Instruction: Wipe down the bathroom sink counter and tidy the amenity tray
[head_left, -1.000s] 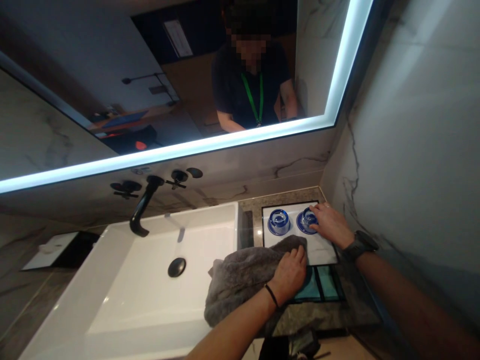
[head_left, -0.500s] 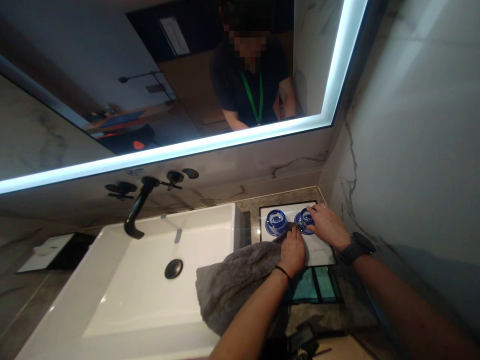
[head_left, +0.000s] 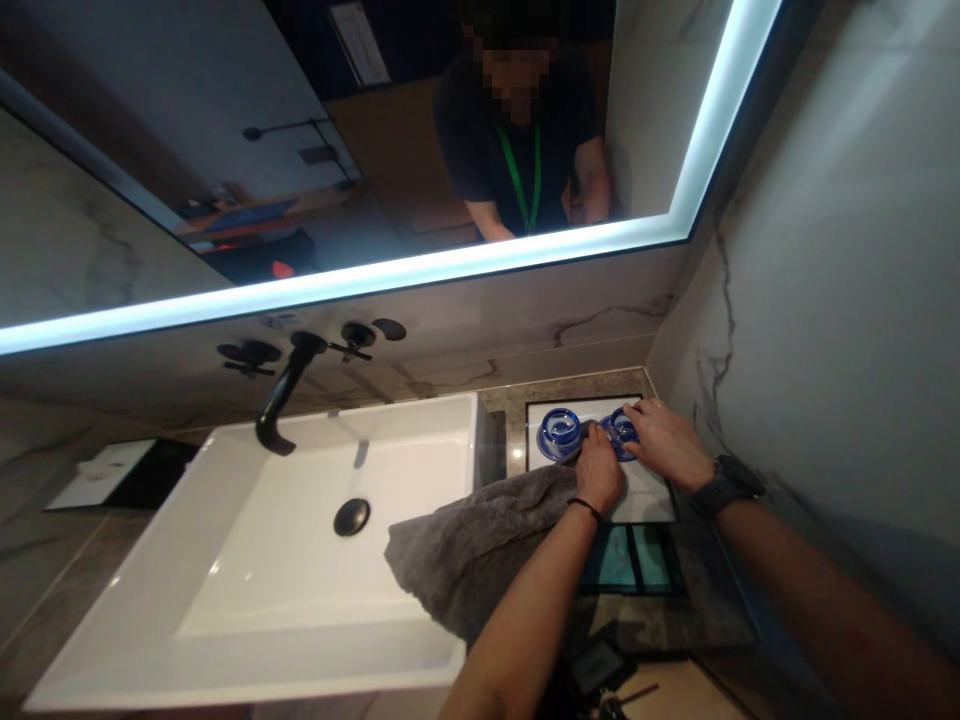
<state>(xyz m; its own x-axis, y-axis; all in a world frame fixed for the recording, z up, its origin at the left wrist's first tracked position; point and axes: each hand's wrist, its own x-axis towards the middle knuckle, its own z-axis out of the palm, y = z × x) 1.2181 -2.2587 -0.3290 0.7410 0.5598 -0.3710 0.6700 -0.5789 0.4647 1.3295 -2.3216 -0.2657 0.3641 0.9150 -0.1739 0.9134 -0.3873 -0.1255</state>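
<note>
My left hand (head_left: 600, 472) is closed on a grey towel (head_left: 480, 545), its fingertips pressing a bunched end down between two glasses. The towel trails left over the sink's right rim. My right hand (head_left: 671, 440) holds the right-hand blue-rimmed glass (head_left: 621, 428) from its right side, fingers on the rim and side. A matching blue-rimmed glass (head_left: 560, 428) stands to the left, apart from my right hand, near the towel's end. Both rest on a white tray (head_left: 641, 495) with a dark edge. Part of the right glass is hidden by my fingers.
A white sink (head_left: 255, 570) with a black faucet (head_left: 281, 405) lies left. Teal packets (head_left: 634, 558) in a dark holder sit in front of the tray. A lit mirror (head_left: 360, 275) hangs above; a marble wall (head_left: 840, 300) stands right. Another tray (head_left: 94, 475) is far left.
The view has shifted slightly. My left fingers and the towel's end have moved slightly along the tray between the glasses. My right hand stays at the right glass.
</note>
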